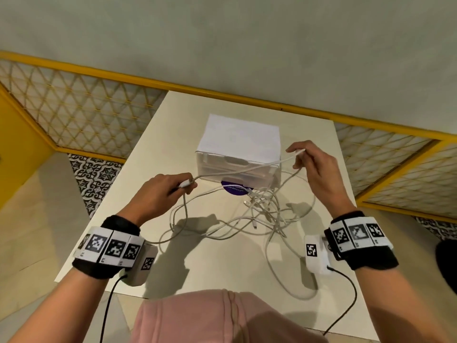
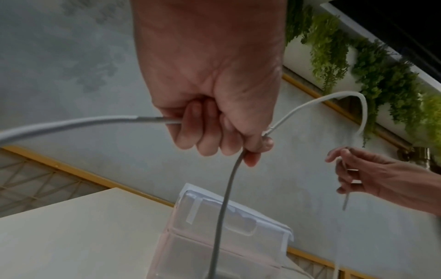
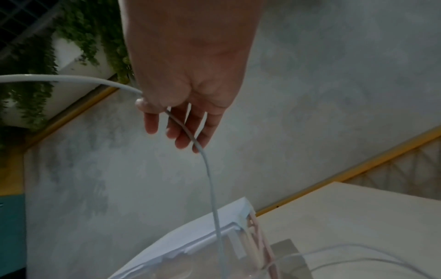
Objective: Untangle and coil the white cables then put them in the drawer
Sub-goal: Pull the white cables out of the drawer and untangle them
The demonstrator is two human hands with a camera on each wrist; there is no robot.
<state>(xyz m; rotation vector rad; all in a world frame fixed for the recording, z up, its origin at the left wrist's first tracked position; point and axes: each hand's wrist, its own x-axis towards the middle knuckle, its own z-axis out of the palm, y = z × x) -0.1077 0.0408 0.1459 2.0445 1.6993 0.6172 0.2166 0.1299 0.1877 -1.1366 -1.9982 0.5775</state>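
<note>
Gripping a white cable end w/ left hand (image 1: 164, 191), fingers curled tight round the plug (image 1: 185, 183) and the cord behind it, raised above the bench (image 1: 138, 149) nr its left edge. Pinching the same strand further along w/ right hand (image 1: 315, 169): thumb and forefinger closed on it, other fingers loosely spread, cord running across them in the right wrist view (image 3: 188, 132). Stretching betw. both hands, held strand (image 1: 237, 170) passes in front of the drawer unit (image 1: 238, 149). Remaining white cables (image 1: 257, 214) still a loose tangle on the bench, just in front of the drawer unit, twd the middle; loops trailing out to the left edge side and down twd the near edge, one long loop (image 1: 291, 290) reaching almost to the near edge at right. Drawer unit: translucent plastic, white sheet on top, standing mid-bench twd the far edge, drawers pushed in as far as can be told. Round purple sticker (image 1: 233, 188) on the bench at the unit's front, partly under cables. Wrist bands w/ black-white marker squares on both forearms, dark lead hanging from each. Pink garment (image 1: 222, 315) at near edge. Yellow-framed lattice panels and hanging greenery (image 2: 372, 75) beyond the bench.
</note>
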